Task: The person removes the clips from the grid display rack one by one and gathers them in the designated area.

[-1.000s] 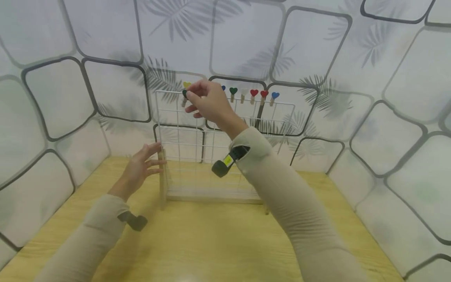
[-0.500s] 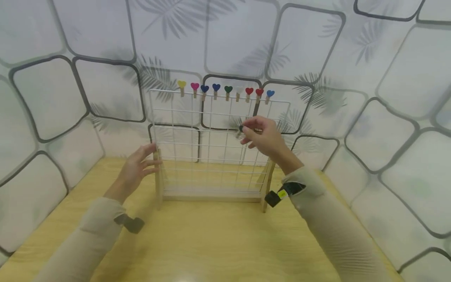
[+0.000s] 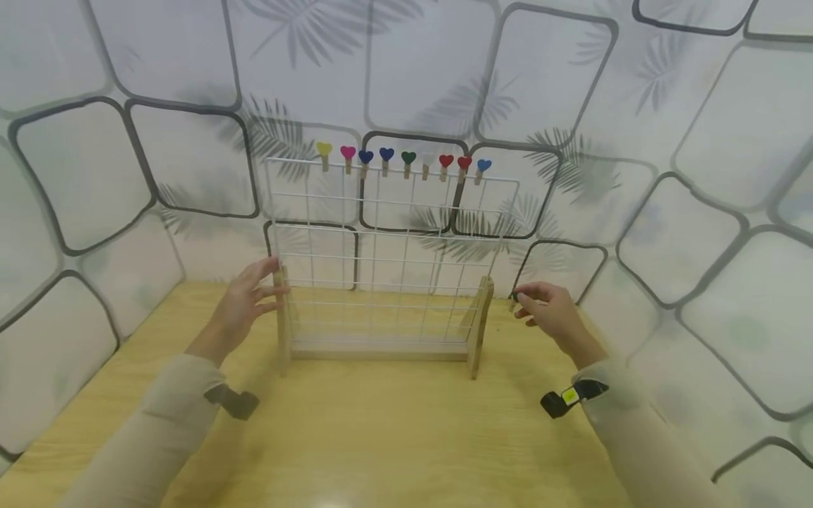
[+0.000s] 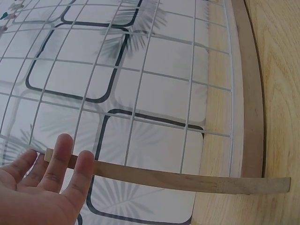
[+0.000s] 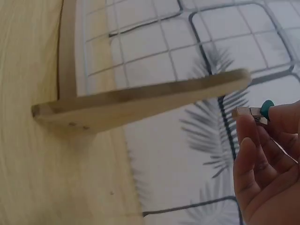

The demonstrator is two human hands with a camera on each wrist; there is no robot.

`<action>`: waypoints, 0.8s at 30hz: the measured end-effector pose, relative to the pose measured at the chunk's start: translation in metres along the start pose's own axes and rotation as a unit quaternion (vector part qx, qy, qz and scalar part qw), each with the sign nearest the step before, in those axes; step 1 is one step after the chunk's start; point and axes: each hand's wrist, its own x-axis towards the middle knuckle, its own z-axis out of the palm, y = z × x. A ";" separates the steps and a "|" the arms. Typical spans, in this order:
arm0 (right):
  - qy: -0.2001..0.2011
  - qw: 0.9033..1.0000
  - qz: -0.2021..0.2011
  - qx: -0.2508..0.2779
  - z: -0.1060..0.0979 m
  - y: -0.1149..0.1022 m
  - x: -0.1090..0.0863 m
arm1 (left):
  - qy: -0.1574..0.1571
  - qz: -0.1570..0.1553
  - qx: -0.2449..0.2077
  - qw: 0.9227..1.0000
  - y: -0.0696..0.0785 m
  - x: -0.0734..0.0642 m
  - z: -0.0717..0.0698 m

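My right hand [image 3: 551, 314] pinches a small wooden clothespin [image 5: 253, 114] with a dark green heart on it, held in the air to the right of the rack. In the head view, fingers partly cover this clothespin. A white wire grid rack [image 3: 381, 261] stands on the table between wooden side legs. At its left leg [image 4: 173, 179], my left hand [image 3: 238, 307] rests straight fingers against the wood near the upper end. Along the top wire sits a row of several heart clothespins, among them a yellow one [image 3: 324, 155], a pink one [image 3: 348, 158] and a green one [image 3: 408, 164].
The rack's right leg [image 3: 481, 328] stands between the grid and my right hand. A light wood table [image 3: 381, 437] lies under everything. Behind and on both sides hangs patterned cloth [image 3: 432, 70] with rounded outlines and leaf prints.
My right hand took the dark green heart clothespin off the left part of the top wire and carried it right and down, past the rack's right side. The left hand stayed at the left leg.
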 end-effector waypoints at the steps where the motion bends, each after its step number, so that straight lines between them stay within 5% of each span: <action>1: 0.000 1.000 0.010 -0.004 -0.002 0.010 -0.002 | 0.000 -0.001 -0.001 1.000 0.000 0.000 0.000; 11: -0.016 0.997 0.079 -0.011 -0.010 0.082 -0.017 | -0.023 -0.007 0.012 1.000 0.002 0.000 -0.002; 24: -0.041 0.987 0.153 -0.017 -0.003 0.120 -0.033 | -0.034 -0.020 0.046 0.998 0.003 -0.003 -0.003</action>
